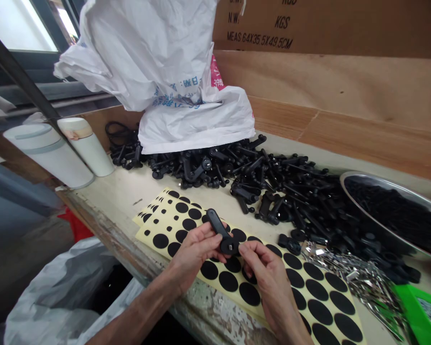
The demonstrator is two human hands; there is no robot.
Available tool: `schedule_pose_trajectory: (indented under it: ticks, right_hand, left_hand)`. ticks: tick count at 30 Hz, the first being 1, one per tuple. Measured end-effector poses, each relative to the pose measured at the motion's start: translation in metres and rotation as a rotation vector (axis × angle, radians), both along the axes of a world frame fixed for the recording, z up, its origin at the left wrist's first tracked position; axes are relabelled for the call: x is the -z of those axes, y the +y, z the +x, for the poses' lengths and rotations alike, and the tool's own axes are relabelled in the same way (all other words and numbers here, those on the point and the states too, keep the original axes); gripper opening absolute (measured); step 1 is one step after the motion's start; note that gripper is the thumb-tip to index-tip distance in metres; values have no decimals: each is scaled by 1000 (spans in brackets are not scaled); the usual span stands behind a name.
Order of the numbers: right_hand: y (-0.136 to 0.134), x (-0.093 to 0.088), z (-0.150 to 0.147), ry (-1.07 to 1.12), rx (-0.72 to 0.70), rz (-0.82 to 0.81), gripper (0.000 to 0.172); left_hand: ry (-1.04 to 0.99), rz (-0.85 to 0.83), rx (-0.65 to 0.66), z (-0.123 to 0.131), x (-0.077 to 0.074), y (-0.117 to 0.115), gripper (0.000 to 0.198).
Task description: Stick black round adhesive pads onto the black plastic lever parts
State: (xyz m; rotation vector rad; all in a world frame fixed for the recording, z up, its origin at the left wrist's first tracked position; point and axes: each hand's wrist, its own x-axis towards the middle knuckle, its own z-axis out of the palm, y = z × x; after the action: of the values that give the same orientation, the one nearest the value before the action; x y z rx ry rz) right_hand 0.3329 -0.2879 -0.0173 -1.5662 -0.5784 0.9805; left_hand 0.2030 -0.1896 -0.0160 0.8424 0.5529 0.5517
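In the head view, my left hand (201, 247) is closed around a black plastic handle-like part (217, 224), long at one end and round at the other, with a small metal piece in the round end. My right hand (260, 261) is pinched close to that round end; whether anything small is between its fingertips is hidden. Beneath both hands lies a pale yellow sheet of black round stickers (228, 281), with more such sheets fanned out at its left end.
Behind the sheets spreads a heap of black plastic parts (251, 167), partly under a white sack (197, 122). To the right are a metal bowl (348, 179), small metal pieces (369, 282) and a green container (416, 306). Two bottles (89, 148) stand left; a white bag (53, 292) hangs below the edge.
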Motion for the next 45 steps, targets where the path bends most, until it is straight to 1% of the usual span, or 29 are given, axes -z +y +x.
schedule_pose_trajectory:
  ticks: [3, 10, 18, 23, 25, 27, 31, 33, 35, 37, 40, 41, 43, 45]
  right_hand:
    - [1, 0, 1, -48, 16, 11, 33]
    - [1, 7, 0, -104, 35, 43, 35]
    - [1, 5, 0, -145, 25, 54, 34]
    - [1, 3, -1, -202, 18, 43, 32]
    - [1, 2, -3, -304, 30, 40, 30]
    - [0, 2, -6, -481, 40, 35, 28]
    - [-5, 3, -13, -980, 37, 57, 17]
    - [-8, 4, -16, -1225, 48, 40, 13]
    - [-9, 4, -19, -1397, 65, 3, 14]
    - [-10, 3, -21, -1495, 79, -28, 17]
    - [-9, 4, -21, -1553, 73, -75, 20]
    - [-9, 5, -19, -1563, 69, -98, 23]
    - [-9, 9, -11, -1567, 66, -143, 34]
    - [-8, 12, 0, -1501, 63, -152, 42]
  left_hand:
    - [6, 13, 10, -1, 1, 0, 33]
    - [7, 27, 4, 0, 0, -1, 31]
    - [12, -10, -1, -1, -3, -1, 32]
    - [92, 23, -25, 1, -2, -2, 37]
    - [125, 26, -46, 2, -1, -2, 38]
    - [141, 30, -68, 2, 0, -4, 37]
    - [158, 53, -112, 2, 0, -6, 35]
    - [164, 53, -128, 2, 0, -7, 35]
    - [173, 51, -141, 2, 0, -9, 35]
    - [192, 56, -159, 3, 0, -10, 37]
    - [227, 77, -183, 3, 0, -13, 36]
    - [223, 83, -176, 3, 0, -14, 36]
    - [199, 88, -147, 3, 0, -15, 34]
    - [165, 73, -126, 2, 0, -14, 33]
